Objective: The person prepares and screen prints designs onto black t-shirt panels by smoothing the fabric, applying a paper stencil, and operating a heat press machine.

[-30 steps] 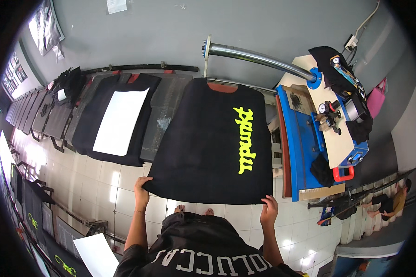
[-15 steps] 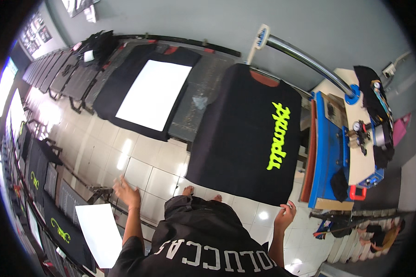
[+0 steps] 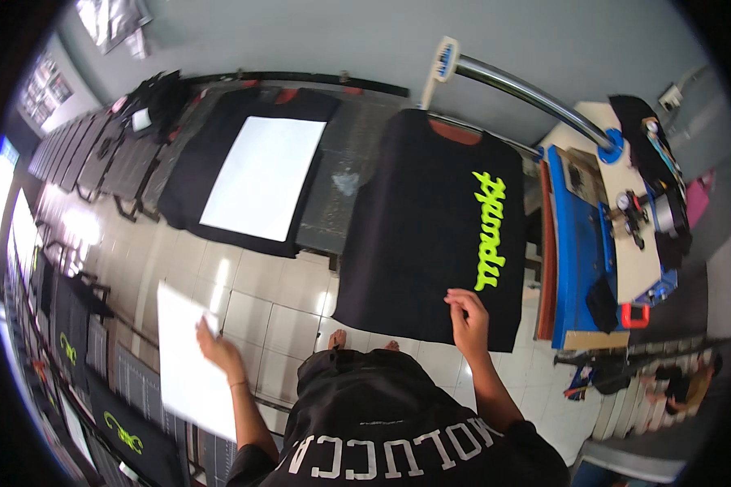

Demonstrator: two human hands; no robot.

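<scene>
My left hand [image 3: 218, 351] grips a large white sheet [image 3: 188, 381] by its right edge, the thumb side on top. The sheet hangs tilted and slightly blurred over the floor. My right hand [image 3: 468, 318] is over the lower part of a black shirt [image 3: 414, 243], just below its bright yellow-green lettering [image 3: 489, 231]. Its fingers are loosely bent and nothing shows in them; whether they touch the cloth I cannot tell. The shirt lies flat on a platen in front of me. To its left, another black shirt [image 3: 188, 183] lies under a white sheet [image 3: 264, 178].
A blue heat press [image 3: 573, 268] with a chrome arm [image 3: 528, 93] stands at the right. A row of dark platens [image 3: 337, 191] runs along the grey wall. Behind my left side is a rack with printed black shirts [image 3: 126, 418]. A person [image 3: 676, 385] sits at the lower right.
My left hand has taken hold of the white sheet and lifted it from the left-hand rack. My right hand has moved left and forward from the shirt's lower right corner.
</scene>
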